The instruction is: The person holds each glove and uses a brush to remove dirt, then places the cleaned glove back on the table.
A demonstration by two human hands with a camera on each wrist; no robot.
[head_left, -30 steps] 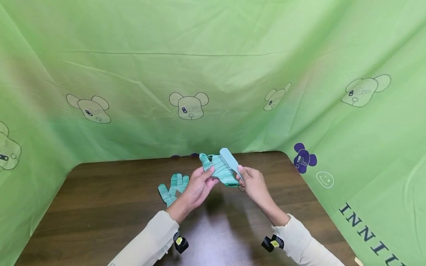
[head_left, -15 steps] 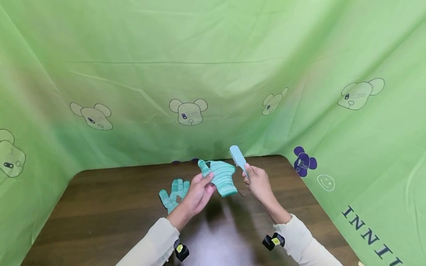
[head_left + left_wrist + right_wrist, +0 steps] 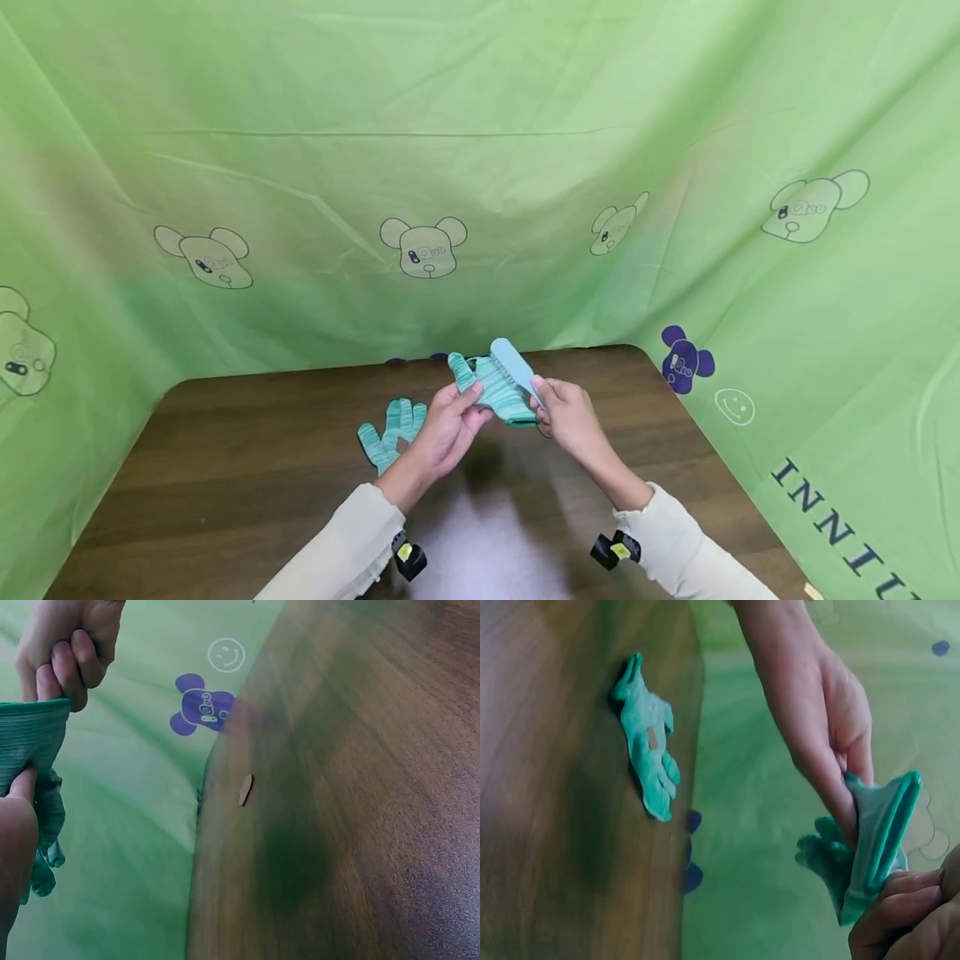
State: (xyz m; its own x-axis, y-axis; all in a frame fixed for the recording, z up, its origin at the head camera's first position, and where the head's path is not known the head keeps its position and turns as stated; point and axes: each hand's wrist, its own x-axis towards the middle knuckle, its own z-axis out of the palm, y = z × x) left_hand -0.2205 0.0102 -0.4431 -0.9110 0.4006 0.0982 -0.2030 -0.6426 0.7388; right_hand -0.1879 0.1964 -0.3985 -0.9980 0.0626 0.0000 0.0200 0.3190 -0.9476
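My left hand point(image 3: 444, 427) pinches a green striped knit glove point(image 3: 506, 402) at its side, above the table. In the right wrist view the glove's cuff point(image 3: 891, 825) faces the camera. My right hand point(image 3: 568, 414) holds a light blue brush point(image 3: 513, 362) by its handle, with the bristles down against the glove. The curled fingers of the right hand also show in the left wrist view, close to the cuff; the brush is hidden there. A second green glove point(image 3: 382, 443) lies on the table, left of my left hand, with a small brown patch on it.
The dark wooden table point(image 3: 247, 467) has rounded far corners. A small flat brown piece point(image 3: 246, 790) lies on it below the hands. Green printed cloth point(image 3: 480, 167) hangs behind the table and on both sides.
The brush was on the glove a second ago, lifted off to the right half a second ago, and is back on the glove now. The left hand keeps its hold.
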